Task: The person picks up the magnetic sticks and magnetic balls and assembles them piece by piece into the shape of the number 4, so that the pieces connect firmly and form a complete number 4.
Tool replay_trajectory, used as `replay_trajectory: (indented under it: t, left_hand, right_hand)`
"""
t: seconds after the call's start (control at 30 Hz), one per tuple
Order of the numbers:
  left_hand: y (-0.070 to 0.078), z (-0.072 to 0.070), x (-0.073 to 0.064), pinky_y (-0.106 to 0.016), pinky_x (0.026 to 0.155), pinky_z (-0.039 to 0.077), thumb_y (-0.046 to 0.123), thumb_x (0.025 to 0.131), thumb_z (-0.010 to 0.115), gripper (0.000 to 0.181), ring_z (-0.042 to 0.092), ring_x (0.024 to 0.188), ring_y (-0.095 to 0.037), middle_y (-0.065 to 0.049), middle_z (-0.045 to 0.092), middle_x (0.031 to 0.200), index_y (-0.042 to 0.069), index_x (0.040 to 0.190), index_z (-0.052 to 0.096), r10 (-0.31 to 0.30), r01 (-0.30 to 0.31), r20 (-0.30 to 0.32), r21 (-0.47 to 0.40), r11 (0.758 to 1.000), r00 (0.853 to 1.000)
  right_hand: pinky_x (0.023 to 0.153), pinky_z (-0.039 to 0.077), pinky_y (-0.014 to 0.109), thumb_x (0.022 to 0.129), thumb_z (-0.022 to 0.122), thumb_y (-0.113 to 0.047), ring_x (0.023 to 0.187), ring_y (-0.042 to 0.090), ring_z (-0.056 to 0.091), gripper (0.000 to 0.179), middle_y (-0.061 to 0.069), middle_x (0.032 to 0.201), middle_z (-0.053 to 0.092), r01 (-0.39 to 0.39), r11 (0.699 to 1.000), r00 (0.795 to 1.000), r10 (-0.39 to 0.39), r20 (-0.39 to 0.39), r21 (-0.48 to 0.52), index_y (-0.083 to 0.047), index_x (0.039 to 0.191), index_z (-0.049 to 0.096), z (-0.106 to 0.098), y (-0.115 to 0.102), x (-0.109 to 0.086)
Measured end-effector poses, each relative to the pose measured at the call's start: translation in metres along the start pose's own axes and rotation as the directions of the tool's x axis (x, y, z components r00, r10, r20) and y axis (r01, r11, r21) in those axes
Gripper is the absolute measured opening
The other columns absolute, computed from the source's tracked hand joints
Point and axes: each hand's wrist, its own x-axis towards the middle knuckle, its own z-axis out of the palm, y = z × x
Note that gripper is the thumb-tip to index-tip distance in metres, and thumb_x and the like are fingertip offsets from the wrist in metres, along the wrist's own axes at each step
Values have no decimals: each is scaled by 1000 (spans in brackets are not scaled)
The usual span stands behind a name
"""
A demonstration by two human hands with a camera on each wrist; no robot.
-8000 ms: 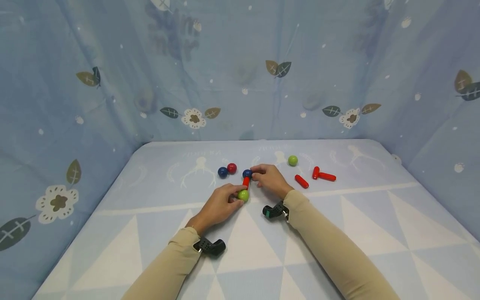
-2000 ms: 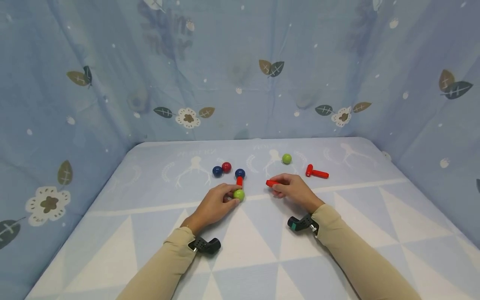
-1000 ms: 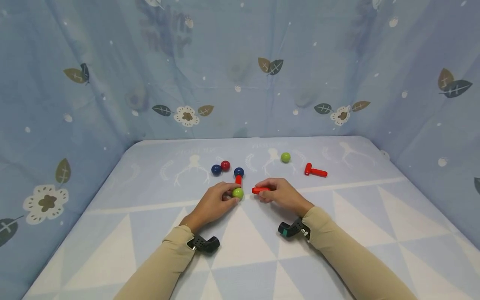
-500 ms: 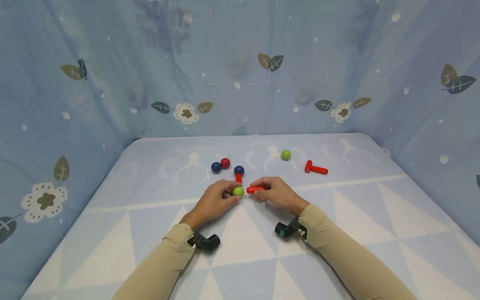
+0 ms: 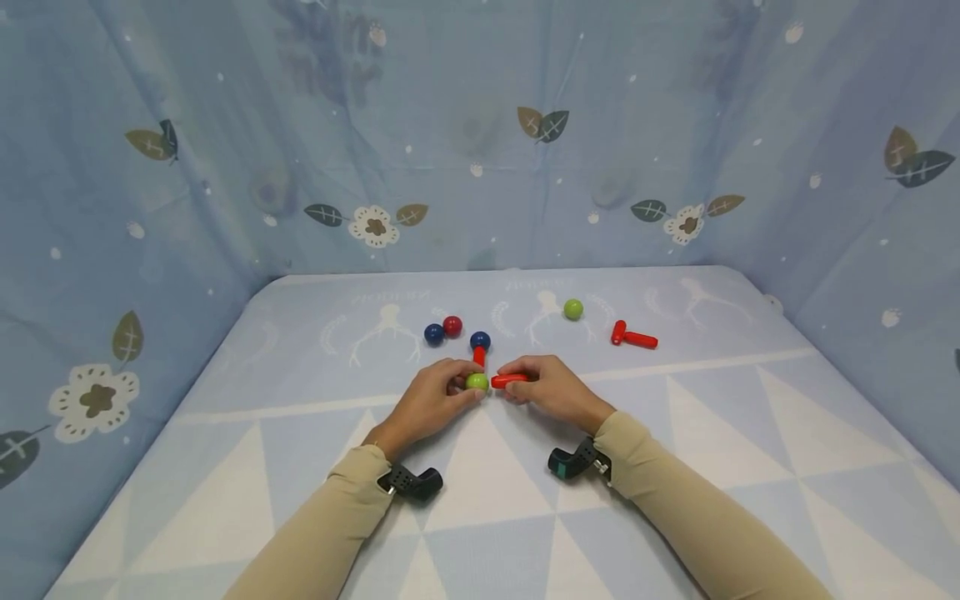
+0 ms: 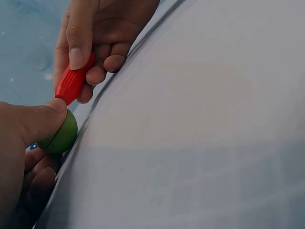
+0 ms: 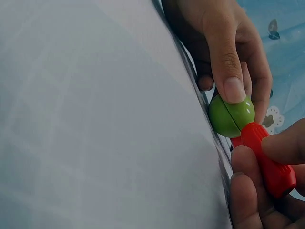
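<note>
One link appears complete: a red rod (image 5: 478,358) runs between a dark blue ball (image 5: 480,341) and a near green ball (image 5: 477,382) at mid-frame; firmness of seating cannot be told. A second link is judged under way. Fingers of the left hand (image 5: 429,402) are closed around the near green ball, thumb on its side. Fingers of the right hand (image 5: 557,390) pinch a second red rod (image 5: 507,381), its end directed at that ball; whether it has entered cannot be confirmed. Outstanding: a third red rod (image 5: 618,332) and a fourth red rod (image 5: 641,340) lie close together right of centre; a far green ball (image 5: 573,309) sits above centre-right; a loose blue ball (image 5: 434,335) and a red ball (image 5: 452,326) lie side by side, left of centre. Assembly is judged at an early stage.
</note>
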Motion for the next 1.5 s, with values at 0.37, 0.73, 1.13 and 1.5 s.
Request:
replay_trajectory:
  t: [0.37,0.73,1.13,1.5]
  left_hand:
    - [-1,1,0,-29,78,51,22,90,77,33,59,86,-10,5,64,99,14,121,70,20,-20,14,0,1000,1000]
    - [0,0,1,-30,77,51,22,91,77,33,59,86,-10,5,64,99,16,122,69,10,-10,20,-1,1000,1000]
    - [0,-1,-2,-29,78,52,23,92,76,39,59,86,-9,4,62,99,17,129,68,36,-36,21,32,999,999]
    - [0,0,-1,-29,79,52,22,91,76,38,59,87,-11,2,63,100,18,128,70,44,-45,34,40,998,998]
  right_hand:
    - [76,49,31,95,65,-7,86,20,64,29,6,100,71,-12,1000,1000,12,3,3,-6,124,68,1,-2,-1]
    - [74,46,30,92,67,-9,85,19,60,29,2,98,70,-19,999,1000,19,-4,-25,-11,121,70,1,-2,-1]
    - [78,51,32,97,63,-12,86,23,66,26,6,98,72,-48,999,999,47,19,20,-10,122,68,-4,4,3]
    - [79,53,33,95,61,-7,86,25,67,29,10,98,72,-6,998,998,2,67,58,-5,124,67,-10,4,0]
